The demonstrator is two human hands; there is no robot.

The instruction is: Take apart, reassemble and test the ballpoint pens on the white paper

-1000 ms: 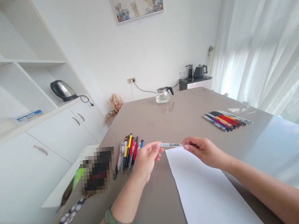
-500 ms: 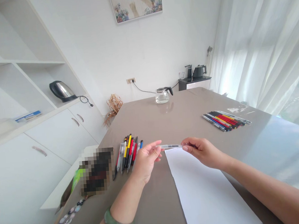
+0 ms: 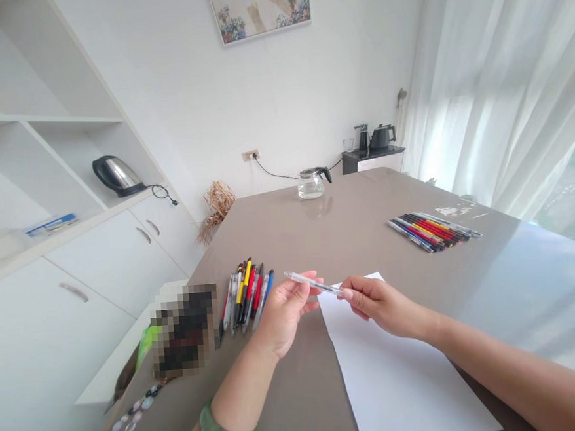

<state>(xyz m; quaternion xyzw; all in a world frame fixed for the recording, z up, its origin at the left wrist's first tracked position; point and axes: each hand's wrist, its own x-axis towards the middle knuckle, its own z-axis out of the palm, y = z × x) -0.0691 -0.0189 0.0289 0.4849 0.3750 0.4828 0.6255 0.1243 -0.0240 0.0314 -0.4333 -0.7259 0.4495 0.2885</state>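
Between my two hands, above the top of a white sheet of paper [image 3: 397, 378], is a clear pen [image 3: 326, 287]. My right hand [image 3: 385, 304] pinches its right end between thumb and fingers. My left hand [image 3: 282, 314] is closed lightly around the pen nearer its other end, whose tip sticks out past the thumb to the upper left. Just left of that hand lies a loose bunch of pens [image 3: 246, 297] in black, red, yellow, blue and clear. A neat row of similar pens [image 3: 431, 232] lies at the right of the table.
A glass pot [image 3: 311, 184] with a black handle stands at the back of the brown table [image 3: 278, 229]. A blurred dark object [image 3: 187, 331] and a beaded strap [image 3: 129, 420] lie along the left edge. White paper scraps [image 3: 452, 210] are at the far right.
The pen has turned from nearly level to slanting, its left end now higher and clear of my left thumb. My right hand has moved a little left and down.
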